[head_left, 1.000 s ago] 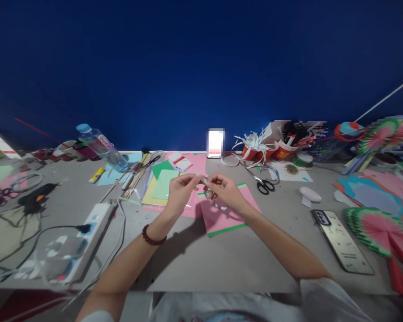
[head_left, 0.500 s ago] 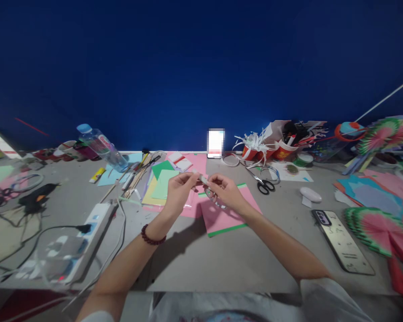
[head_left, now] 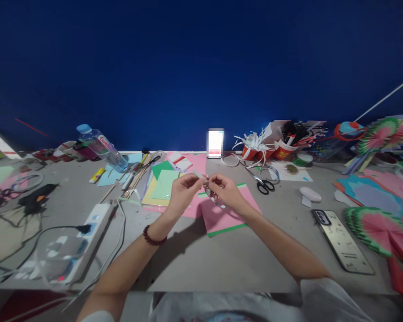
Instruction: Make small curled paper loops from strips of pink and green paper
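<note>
My left hand [head_left: 184,190] is closed, thumb and fingertips pinching a small whitish strip [head_left: 197,173]. Right beside it, my right hand [head_left: 225,190] is closed around what looks like a thin roll of tape [head_left: 208,191], partly hidden by the fingers. The fingertips of both hands nearly meet. Below them lies a pink paper sheet [head_left: 226,219] with green strips along two edges. Left of my left hand are a light green sheet [head_left: 164,184] and a darker green piece [head_left: 162,170].
Black-handled scissors [head_left: 264,185] lie to the right, with a phone [head_left: 342,241] and pink-green paper fans [head_left: 383,228] beyond. A power strip [head_left: 93,235] with cables, a tilted plastic bottle [head_left: 104,147] and a glue gun [head_left: 36,199] are at left. Red cups [head_left: 285,151] stand at the back.
My left hand has shifted slightly right, closer to my right hand. The whitish strip now points up and left from the fingertips. Everything else on the table looks unmoved.
</note>
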Action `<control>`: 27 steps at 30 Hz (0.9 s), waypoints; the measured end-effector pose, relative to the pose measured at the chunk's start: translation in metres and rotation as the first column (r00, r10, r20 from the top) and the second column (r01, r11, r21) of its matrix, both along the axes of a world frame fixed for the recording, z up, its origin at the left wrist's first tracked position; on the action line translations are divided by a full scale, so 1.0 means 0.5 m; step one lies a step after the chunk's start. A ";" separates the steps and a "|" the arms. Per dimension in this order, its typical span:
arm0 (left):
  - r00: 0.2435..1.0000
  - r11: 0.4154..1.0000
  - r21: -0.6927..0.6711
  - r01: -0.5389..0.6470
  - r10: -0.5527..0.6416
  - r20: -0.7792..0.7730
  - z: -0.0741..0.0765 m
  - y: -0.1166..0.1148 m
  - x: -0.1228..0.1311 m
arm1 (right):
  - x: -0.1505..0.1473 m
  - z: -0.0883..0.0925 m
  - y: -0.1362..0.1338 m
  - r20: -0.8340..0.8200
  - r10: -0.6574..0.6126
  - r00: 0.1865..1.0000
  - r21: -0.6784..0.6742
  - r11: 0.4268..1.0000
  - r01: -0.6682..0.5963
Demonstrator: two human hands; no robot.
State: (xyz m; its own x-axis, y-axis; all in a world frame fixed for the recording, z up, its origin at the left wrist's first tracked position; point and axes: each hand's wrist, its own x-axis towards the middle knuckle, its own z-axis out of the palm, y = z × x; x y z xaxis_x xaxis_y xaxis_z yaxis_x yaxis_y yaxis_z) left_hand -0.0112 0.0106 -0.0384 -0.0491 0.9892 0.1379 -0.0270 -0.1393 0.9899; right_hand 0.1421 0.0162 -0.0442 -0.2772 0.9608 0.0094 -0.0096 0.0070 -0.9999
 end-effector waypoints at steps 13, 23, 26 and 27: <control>0.998 0.995 -0.085 -0.051 0.054 0.035 0.025 -0.007 0.000 | 0.002 -0.001 0.001 -0.021 0.001 1.000 -0.058 0.998 -0.003; 0.995 0.992 -0.120 -0.040 0.051 0.086 0.025 -0.005 -0.007 | 0.003 -0.003 0.001 0.061 0.039 0.997 0.077 0.996 -0.043; 0.997 0.994 -0.108 -0.036 0.043 0.064 0.026 -0.004 -0.010 | 0.003 -0.002 0.001 0.118 0.017 0.993 0.116 0.993 -0.030; 0.998 0.994 -0.100 -0.039 0.044 0.051 0.026 -0.004 -0.010 | 0.002 -0.001 0.002 0.133 0.008 0.991 0.128 0.991 -0.025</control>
